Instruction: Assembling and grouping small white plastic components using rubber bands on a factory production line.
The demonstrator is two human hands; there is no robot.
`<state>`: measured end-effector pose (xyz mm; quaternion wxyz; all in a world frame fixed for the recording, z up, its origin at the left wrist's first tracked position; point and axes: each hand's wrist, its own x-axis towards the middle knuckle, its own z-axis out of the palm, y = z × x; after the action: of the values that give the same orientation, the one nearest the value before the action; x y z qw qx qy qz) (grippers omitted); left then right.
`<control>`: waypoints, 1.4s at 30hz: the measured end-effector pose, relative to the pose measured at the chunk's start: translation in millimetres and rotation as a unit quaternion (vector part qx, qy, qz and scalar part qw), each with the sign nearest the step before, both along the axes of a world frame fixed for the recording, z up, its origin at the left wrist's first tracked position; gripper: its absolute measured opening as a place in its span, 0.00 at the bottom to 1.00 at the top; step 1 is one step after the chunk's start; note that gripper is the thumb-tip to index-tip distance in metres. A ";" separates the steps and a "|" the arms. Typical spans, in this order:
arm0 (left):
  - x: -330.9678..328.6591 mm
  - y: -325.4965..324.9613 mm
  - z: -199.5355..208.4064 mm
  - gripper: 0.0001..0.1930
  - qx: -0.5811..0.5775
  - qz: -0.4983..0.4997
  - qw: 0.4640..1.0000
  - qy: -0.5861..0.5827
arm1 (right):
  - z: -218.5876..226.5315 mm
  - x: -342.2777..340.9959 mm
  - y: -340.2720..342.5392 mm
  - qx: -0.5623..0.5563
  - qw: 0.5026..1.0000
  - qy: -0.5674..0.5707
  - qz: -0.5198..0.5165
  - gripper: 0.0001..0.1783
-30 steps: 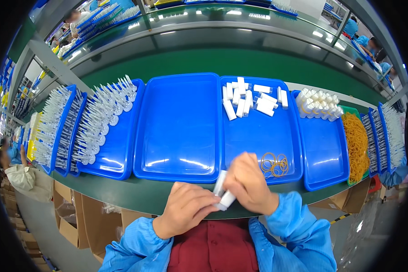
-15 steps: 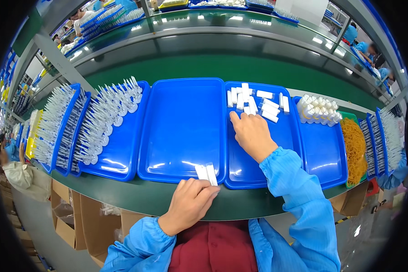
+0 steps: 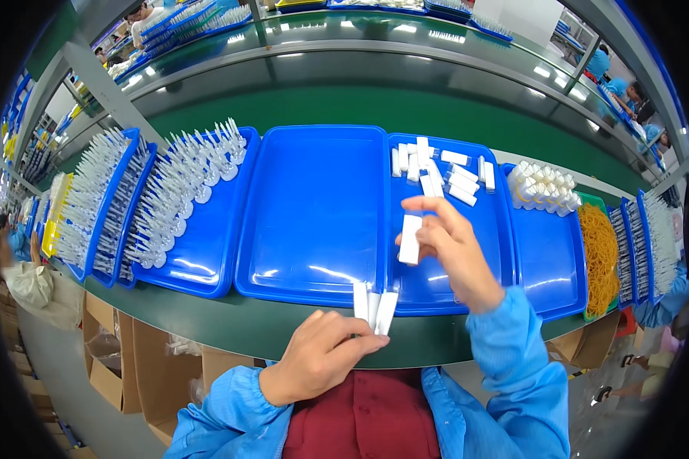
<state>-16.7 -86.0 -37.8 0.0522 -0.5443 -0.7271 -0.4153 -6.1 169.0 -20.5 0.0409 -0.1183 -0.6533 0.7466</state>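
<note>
Several white rectangular pieces point(image 3: 373, 307) stand up from my left hand point(image 3: 318, 355), whose fingers are closed on their lower ends at the table's front edge. My right hand point(image 3: 453, 249) pinches one more white rectangular piece point(image 3: 409, 239) between thumb and fingers, above the near part of a blue tray point(image 3: 421, 294). Behind it, in the far part of that tray, lies a loose pile of the same white pieces point(image 3: 461, 183), some with clear ends. A bare blue tray point(image 3: 310, 206) sits just left of it.
Blue trays of clear pointed parts with round bases point(image 3: 187, 180) stand at left. At right are a tray of white cylinders point(image 3: 543, 187) and a green tray of orange rubber bands point(image 3: 601, 256). Cardboard boxes point(image 3: 157, 375) stand below the table edge; people work farther off.
My right hand has come back from the pile toward me, now with a white piece in its fingers. My left hand has shifted slightly right, still holding its pieces.
</note>
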 end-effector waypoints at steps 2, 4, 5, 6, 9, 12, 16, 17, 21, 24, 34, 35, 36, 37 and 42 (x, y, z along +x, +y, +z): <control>0.8 2.9 6.0 0.15 0.000 -0.026 1.000 0.007 | -2.2 16.4 -18.2 -0.038 0.999 0.000 -0.036 0.21; 1.8 6.0 8.8 0.15 -0.006 -0.037 0.999 0.004 | -8.1 28.1 -26.5 -0.035 0.998 0.004 -0.051 0.20; 2.2 7.0 9.1 0.15 -0.008 -0.042 0.999 0.002 | -11.5 32.6 -28.7 -0.011 0.999 0.007 -0.046 0.20; 1.8 8.6 10.1 0.16 -0.007 -0.042 0.999 0.005 | -12.0 36.7 -29.4 0.000 0.999 0.012 -0.047 0.20; 1.7 11.8 11.5 0.16 -0.008 -0.044 0.999 0.009 | -13.9 45.5 -30.3 0.021 0.999 0.028 -0.041 0.20; 3.3 13.7 11.8 0.16 -0.018 -0.050 0.999 0.009 | -17.2 50.9 -32.6 0.024 0.997 0.037 -0.056 0.19; 5.5 14.0 12.7 0.16 -0.035 -0.054 0.998 0.009 | -19.9 59.2 -32.3 0.243 0.960 0.119 -0.074 0.19; 6.3 13.4 12.8 0.16 -0.040 -0.055 0.998 0.008 | -21.9 61.2 -31.0 0.346 0.923 0.154 -0.073 0.19; 1.7 14.4 10.2 0.18 -0.008 -0.022 0.998 0.050 | -27.7 76.7 -48.8 0.230 0.958 0.143 -0.097 0.22; 4.1 10.7 -10.4 0.27 0.058 0.040 0.993 0.096 | -28.8 84.4 -61.5 0.274 0.941 0.182 -0.080 0.23; 7.3 7.8 -8.8 0.34 0.002 -0.112 0.629 -0.769 | -33.5 80.0 -65.3 0.301 0.914 0.272 0.007 0.22; 4.8 3.3 -11.9 0.26 -0.032 -0.154 0.590 -0.792 | -32.9 80.3 -62.6 0.357 0.896 0.266 0.001 0.26; 5.2 6.8 -10.2 0.23 -0.036 -0.112 0.599 -0.792 | -27.5 82.0 -63.0 0.352 0.899 0.259 0.000 0.29; 6.9 13.3 -5.2 0.20 -0.039 -0.070 0.608 -0.790 | -16.2 85.3 -64.8 0.347 0.903 0.253 -0.001 0.32; 23.3 26.4 -8.8 0.19 -0.023 -0.043 0.568 -0.822 | -15.2 99.6 -60.2 0.471 0.857 0.183 0.100 0.43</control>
<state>6.6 -59.6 -46.6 -0.5980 0.0000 -0.4418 -0.6688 93.6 108.8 -35.7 0.1354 0.1197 -0.9161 0.3580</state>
